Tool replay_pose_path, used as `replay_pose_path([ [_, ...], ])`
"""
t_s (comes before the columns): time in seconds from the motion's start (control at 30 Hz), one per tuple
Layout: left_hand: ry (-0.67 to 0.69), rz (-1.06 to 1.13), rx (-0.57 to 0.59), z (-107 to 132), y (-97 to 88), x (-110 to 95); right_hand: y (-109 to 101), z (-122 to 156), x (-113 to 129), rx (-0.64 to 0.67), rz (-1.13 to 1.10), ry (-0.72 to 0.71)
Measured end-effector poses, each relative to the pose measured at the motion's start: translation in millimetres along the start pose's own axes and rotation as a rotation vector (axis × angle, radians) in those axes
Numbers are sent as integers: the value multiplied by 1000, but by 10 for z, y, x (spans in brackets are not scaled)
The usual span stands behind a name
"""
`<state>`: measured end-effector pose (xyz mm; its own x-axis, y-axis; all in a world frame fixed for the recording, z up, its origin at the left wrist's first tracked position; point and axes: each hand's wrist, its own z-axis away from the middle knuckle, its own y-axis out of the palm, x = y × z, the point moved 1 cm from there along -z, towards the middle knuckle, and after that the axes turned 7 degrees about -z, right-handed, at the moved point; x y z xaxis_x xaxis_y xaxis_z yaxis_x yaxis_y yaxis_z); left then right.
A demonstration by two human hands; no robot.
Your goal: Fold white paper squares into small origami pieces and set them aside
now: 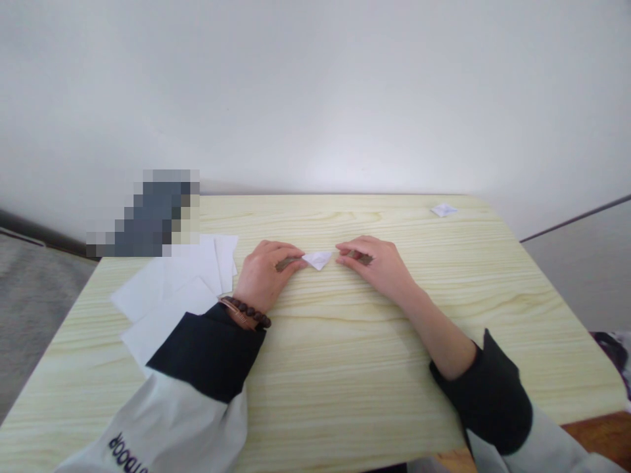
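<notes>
A small folded white paper (318,259) lies on the pale wooden table (345,341) between my two hands. My left hand (266,272), with a bead bracelet on the wrist, rests on the table with its fingers curled and its fingertips pinching the paper's left corner. My right hand (374,263) lies just right of the paper, fingers bent and pressed together near its right tip; whether they touch the paper is unclear.
Several loose white sheets (172,289) lie at the table's left, partly under my left sleeve. A blurred-out dark object (152,213) stands behind them. A small folded paper piece (444,209) sits at the far right corner. A white wall rises behind the table.
</notes>
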<state>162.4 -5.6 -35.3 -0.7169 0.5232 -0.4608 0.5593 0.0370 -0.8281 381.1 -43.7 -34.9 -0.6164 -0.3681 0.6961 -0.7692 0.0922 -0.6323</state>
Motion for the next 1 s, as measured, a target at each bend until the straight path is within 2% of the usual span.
replay_pose_path([
  [0.23,81,16,-9,9,11,-15,117,18,127,-25,-12,3],
  [0.4,105,12,-14,15,2,-50,119,17,128,-63,-36,22],
  [0.6,230,12,-12,20,11,-60,121,17,127,-78,-67,46],
  [1.0,191,-46,-84,6,49,-34,173,16,152,-144,30,103],
])
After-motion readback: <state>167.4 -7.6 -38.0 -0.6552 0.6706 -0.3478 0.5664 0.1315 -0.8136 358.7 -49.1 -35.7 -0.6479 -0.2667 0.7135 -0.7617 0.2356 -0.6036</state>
